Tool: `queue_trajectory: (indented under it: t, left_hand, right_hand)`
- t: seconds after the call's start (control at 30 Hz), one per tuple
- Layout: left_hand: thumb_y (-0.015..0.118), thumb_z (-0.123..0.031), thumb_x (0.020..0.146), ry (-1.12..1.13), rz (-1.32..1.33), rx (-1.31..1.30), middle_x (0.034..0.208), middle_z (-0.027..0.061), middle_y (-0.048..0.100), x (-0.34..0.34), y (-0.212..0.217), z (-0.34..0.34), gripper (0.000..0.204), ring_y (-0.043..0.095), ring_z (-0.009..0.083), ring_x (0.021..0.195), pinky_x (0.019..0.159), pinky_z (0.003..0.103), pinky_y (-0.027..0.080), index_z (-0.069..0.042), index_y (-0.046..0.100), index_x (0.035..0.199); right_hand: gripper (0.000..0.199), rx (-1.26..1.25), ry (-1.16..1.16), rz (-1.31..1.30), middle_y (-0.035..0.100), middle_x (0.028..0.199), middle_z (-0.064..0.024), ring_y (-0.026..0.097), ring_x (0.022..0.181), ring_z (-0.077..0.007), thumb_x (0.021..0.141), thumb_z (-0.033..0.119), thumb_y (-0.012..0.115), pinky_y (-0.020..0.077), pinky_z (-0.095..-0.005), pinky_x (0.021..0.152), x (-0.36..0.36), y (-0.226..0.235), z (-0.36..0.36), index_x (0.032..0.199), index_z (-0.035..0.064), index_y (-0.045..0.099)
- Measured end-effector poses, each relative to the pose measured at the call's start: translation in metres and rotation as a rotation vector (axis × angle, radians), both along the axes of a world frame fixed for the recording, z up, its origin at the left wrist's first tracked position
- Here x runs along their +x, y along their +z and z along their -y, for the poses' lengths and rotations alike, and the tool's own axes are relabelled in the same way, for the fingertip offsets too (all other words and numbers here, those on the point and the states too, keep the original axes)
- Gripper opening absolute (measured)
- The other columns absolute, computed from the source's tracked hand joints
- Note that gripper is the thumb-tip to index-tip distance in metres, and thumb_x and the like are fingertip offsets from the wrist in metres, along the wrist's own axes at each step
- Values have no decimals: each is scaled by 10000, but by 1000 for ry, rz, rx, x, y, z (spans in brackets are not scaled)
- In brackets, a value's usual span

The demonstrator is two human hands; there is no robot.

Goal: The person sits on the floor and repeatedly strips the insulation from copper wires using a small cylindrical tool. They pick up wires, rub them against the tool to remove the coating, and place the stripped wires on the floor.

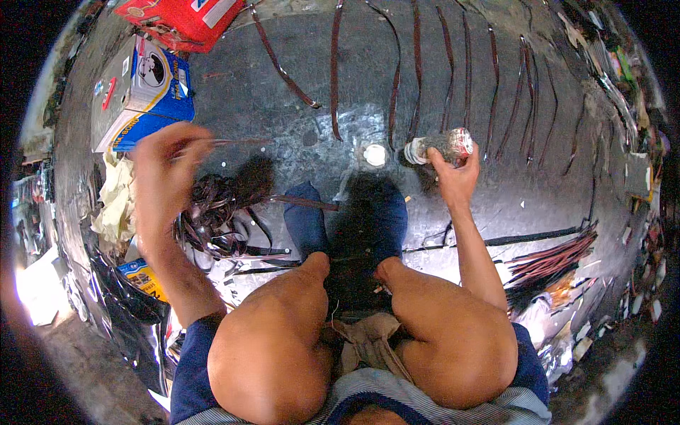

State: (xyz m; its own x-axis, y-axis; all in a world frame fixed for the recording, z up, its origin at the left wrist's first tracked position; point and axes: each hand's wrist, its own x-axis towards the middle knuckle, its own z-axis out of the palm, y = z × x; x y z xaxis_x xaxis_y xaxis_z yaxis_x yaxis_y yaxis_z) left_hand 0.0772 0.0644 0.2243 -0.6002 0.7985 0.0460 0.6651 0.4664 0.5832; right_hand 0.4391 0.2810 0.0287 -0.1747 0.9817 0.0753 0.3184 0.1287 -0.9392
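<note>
Over on the far left there's a blue and grey cardboard box [142, 92] lying on the dark floor [283, 92], with a red box [185, 19] just above it and a crumpled pale cloth [117, 202] below. The left hand [166, 166] is raised, fingers pinched on the end of a thin dark strip [234, 142] that runs off to the right from the fingertips. Right under that hand sits a tangled pile of dark strips [212, 219] on the floor, next to the blue-socked left foot [304, 219].

Between the feet and a bit further out is a small white cap [375, 155] lying by itself. Just beside it, the right hand [453, 177] is wrapped around a clear plastic bottle [440, 146] held sideways, open mouth pointing toward the cap.

Further out, long dark strips [418, 78] are laid side by side across the floor. On the right there's a bundle of reddish-brown strips [552, 258] near the right elbow.
</note>
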Motion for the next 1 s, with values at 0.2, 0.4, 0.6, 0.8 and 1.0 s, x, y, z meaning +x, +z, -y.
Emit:
queue_trajectory:
  t: [0.2, 0.4, 0.6, 0.8, 1.0]
  left_hand:
    - [737, -87, 835, -259, 706, -19, 750, 80, 719, 84, -187, -82, 105, 654, 116, 669, 623, 278, 514, 10, 744, 873]
    - [737, -109, 808, -95, 884, -58, 693, 55, 705, 119, -275, -112, 94, 637, 112, 584, 557, 282, 513, -19, 721, 786]
    - [679, -38, 778, -127, 786, -146, 667, 70, 702, 116, -278, -122, 57, 641, 128, 547, 531, 286, 511, -14, 710, 736]
    - [669, -29, 734, -296, 548, -165, 920, 122, 719, 108, -261, -122, 228, 691, 242, 855, 771, 371, 548, -22, 712, 958]
    - [793, -135, 734, -551, 449, 369, 1216, 154, 641, 128, -221, -110, 613, 620, 296, 1168, 981, 389, 502, -61, 563, 1298]
  right_hand:
    - [583, -110, 41, -16, 681, 1049, -115, 689, 869, -183, 751, 168, 870, 573, -321, 732, -16, 11, 10, 1191, 10, 522]
    - [623, 10, 162, 8, 705, 1039, -148, 710, 916, -205, 749, 210, 878, 587, -348, 755, -28, 8, 13, 1212, 17, 510]
    - [681, 30, 337, 137, 691, 1082, -192, 711, 971, -322, 725, 290, 883, 571, -403, 819, -54, -8, 28, 1234, 31, 513]
    - [660, 392, 423, 426, 671, 1068, -188, 687, 959, -364, 722, 260, 867, 558, -430, 782, -71, -16, 35, 1225, 24, 511]
    - [560, 260, 496, 415, 650, 1073, -180, 668, 986, -354, 768, 171, 798, 542, -412, 823, -66, -13, 32, 1239, 44, 523]
